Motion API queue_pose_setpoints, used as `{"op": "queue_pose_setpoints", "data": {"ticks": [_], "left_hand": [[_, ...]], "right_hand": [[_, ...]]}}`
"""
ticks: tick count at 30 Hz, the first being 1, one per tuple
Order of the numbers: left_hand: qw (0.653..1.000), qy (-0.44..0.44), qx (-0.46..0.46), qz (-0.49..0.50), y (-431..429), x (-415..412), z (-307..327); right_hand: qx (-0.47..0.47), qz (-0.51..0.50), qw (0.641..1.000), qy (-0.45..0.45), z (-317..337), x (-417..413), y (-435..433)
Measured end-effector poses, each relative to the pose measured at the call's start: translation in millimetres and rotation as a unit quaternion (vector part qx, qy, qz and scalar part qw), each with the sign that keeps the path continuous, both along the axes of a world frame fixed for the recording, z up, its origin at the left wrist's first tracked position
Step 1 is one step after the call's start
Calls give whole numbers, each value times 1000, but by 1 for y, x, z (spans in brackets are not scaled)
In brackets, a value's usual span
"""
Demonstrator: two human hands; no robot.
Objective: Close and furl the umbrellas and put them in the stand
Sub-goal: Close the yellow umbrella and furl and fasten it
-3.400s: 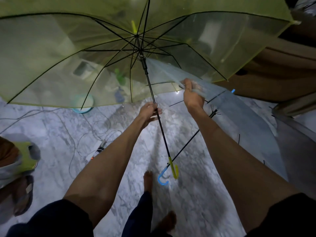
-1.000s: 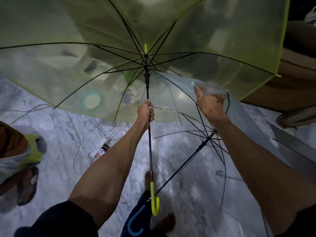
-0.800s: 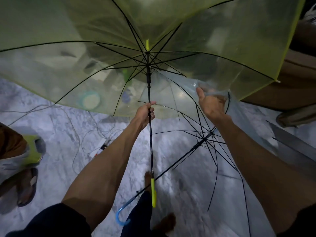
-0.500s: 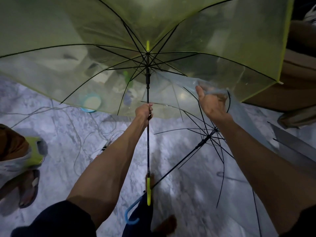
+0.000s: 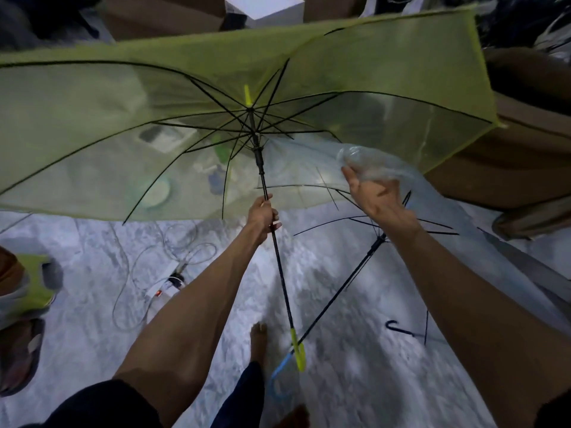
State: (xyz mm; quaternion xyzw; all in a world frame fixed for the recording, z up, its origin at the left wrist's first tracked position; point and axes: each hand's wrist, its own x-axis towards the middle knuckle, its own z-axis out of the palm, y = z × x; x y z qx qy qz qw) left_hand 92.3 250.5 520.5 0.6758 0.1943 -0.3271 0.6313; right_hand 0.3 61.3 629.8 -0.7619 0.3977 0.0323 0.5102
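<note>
An open yellow-green transparent umbrella [image 5: 108, 125] fills the upper view, its canopy spread wide. My left hand [image 5: 263, 215] grips its black shaft below the runner; the yellow hooked handle [image 5: 299, 350] hangs low near my foot. A second, clear bluish umbrella [image 5: 463, 230] lies open to the right, with its black shaft [image 5: 349, 285] slanting down to a blue handle [image 5: 279, 376]. My right hand [image 5: 375, 196] clutches a bunched fold of that clear canopy. No stand is in view.
The floor [image 5: 355, 366] is grey marble. White cables and a power strip [image 5: 168, 285] lie left of centre. A green-and-grey bag [image 5: 31, 291] and a sandal sit at the far left. Brown furniture [image 5: 525, 168] and a white box [image 5: 265, 7] stand behind. My bare foot [image 5: 259, 338] is below.
The yellow-green umbrella has tilted forward and lowered, showing the boxes behind. My left hand stays on the shaft. My right hand has gathered more clear canopy.
</note>
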Motion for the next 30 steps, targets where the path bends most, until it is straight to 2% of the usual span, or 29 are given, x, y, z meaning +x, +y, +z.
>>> {"op": "queue_pose_setpoints", "data": {"ticks": [3,6,9,15,30], "left_hand": [[996,71,-44,34,-4,1,-22],[985,120,-89,88,-3,0,-46],[974,145,-107,136,2,-1,-67],[969,122,-130,173,12,-2,-87],[975,129,-101,149,60,8,-86]], "right_hand": [[-23,34,999,-11,-24,-4,12],[-131,64,988,-42,-39,5,28],[-97,80,991,-43,-59,11,40],[-77,67,994,-50,-87,16,54],[-104,67,991,-45,-74,31,45]]}}
